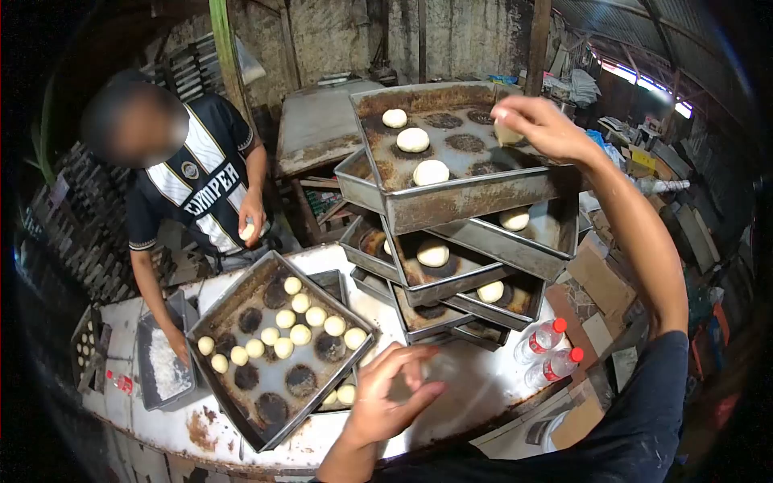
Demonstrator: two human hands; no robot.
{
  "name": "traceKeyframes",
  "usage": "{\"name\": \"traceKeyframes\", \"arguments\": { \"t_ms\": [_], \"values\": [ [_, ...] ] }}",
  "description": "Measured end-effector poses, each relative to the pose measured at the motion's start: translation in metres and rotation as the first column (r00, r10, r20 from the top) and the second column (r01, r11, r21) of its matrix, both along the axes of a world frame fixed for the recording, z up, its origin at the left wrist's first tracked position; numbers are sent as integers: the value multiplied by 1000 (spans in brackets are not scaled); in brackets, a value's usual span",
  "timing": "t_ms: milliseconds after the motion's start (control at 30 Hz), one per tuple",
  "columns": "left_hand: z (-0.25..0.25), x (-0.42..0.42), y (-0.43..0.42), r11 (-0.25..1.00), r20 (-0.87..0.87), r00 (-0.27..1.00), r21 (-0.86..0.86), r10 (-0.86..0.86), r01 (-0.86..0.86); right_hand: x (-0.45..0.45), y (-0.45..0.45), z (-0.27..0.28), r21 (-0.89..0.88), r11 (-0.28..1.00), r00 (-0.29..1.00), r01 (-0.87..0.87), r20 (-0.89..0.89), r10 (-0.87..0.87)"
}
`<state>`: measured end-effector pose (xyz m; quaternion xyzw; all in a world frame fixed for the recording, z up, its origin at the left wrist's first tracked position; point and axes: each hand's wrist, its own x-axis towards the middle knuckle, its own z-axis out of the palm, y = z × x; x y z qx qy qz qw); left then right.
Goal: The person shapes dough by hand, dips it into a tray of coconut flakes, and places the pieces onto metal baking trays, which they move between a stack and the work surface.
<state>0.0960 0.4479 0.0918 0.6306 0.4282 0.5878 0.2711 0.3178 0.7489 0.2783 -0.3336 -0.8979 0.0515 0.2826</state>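
Observation:
My right hand [543, 125] is over the top baking tray [467, 197] of a crisscrossed stack, its fingers closed around a pale dough ball [507, 134] near the tray's far right side. Three more dough balls sit apart along the left part of that tray, one of them a flattened dough ball [431, 172] by the front edge. Low in front of me, my left hand [390, 394] hovers above the table with thumb and fingers curved apart, holding nothing visible. Beside it on the left lies another baking tray [278, 354] with many small dough balls [300, 335].
Across the table, a co-worker [197, 169] holds a dough ball and reaches into a grey bin [193, 382] of white flour [165, 366]. Two red-capped bottles [555, 366] stand right of the stack on the white table [451, 402]. Lower trays jut out at angles.

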Motion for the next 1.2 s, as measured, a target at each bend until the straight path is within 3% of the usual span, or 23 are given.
{"name": "traceKeyframes", "arguments": {
  "t_ms": [67,167,233,267,300,333,367,400,433,467,500,533,567,633,667,700,767,833,933,1033,1100,1167,1200],
  "values": [
    [-8,-21,-14,994,-46,994,49,96,-93,-8,3,11,-264,928,860,265,500,-104],
    [-29,-57,-43,984,-31,983,-11,179,-180,-7,6,-1,-501,823,900,268,434,-28],
    [-37,-78,-62,952,-138,975,-227,177,-205,30,52,-14,-471,881,946,-48,262,191],
    [-44,-87,-68,927,-100,989,-348,110,-138,19,37,-14,-366,925,989,-104,60,135],
    [-56,-99,-78,887,-49,997,-457,54,-70,8,27,-14,-124,992,999,-23,-48,17],
    [-74,-114,-95,861,-53,993,-495,101,-114,-5,-6,-10,-14,999,971,49,-234,-51],
    [-95,-132,-110,873,-106,994,-480,35,-82,-20,-32,-7,-48,999,971,8,-237,-19],
    [-112,-151,-124,885,-159,986,-464,-46,-34,-33,-59,-4,229,973,924,5,-373,83],
    [-121,-170,-136,923,-97,985,-347,140,-166,-39,-87,-1,487,871,858,63,-472,202],
    [-122,-186,-140,855,83,933,-437,350,-281,-17,-112,-1,234,964,758,126,-650,59],
    [-113,-235,-139,859,-649,698,-132,302,-494,2,-132,-4,-42,989,638,143,-760,-125],
    [-136,-255,-144,664,-706,466,9,533,-747,-33,-164,-5,395,917,933,-52,-309,186],
    [-127,-280,-139,621,-770,393,5,503,-784,-76,-202,-6,612,674,910,-415,301,287],
    [-149,-335,-117,687,-800,394,31,452,-726,-92,-288,-93,578,813,920,-74,355,-168],
    [-151,-352,-100,643,-876,343,-50,340,-764,-143,-303,-91,468,776,891,-422,373,260],
    [-155,-365,-81,595,-928,292,-102,232,-797,-191,-317,-87,364,592,694,-719,338,636],
    [-164,-377,-60,554,-962,245,-139,121,-821,-222,-345,-112,330,608,686,-722,233,689],
    [-167,-379,-51,541,-935,352,-314,-35,-780,-227,-353,-132,320,641,708,-697,166,687],
    [-166,-350,-88,731,-683,604,-151,409,-666,-212,-371,-162,99,802,805,-589,-19,593],
    [-122,-267,-139,821,-274,791,-8,548,-571,-210,-398,-211,-292,848,879,-442,-329,344],
    [-122,-212,-166,867,19,908,-309,418,-392,-214,-410,-251,-554,763,921,-333,-364,138],
    [-96,-175,-188,948,-355,880,158,314,-274,-212,-418,-278,-792,400,862,-462,-507,-9],
    [-79,-162,-200,949,-359,879,158,314,-274,-212,-429,-274,-761,359,782,-540,-612,-120]
  ]
}}
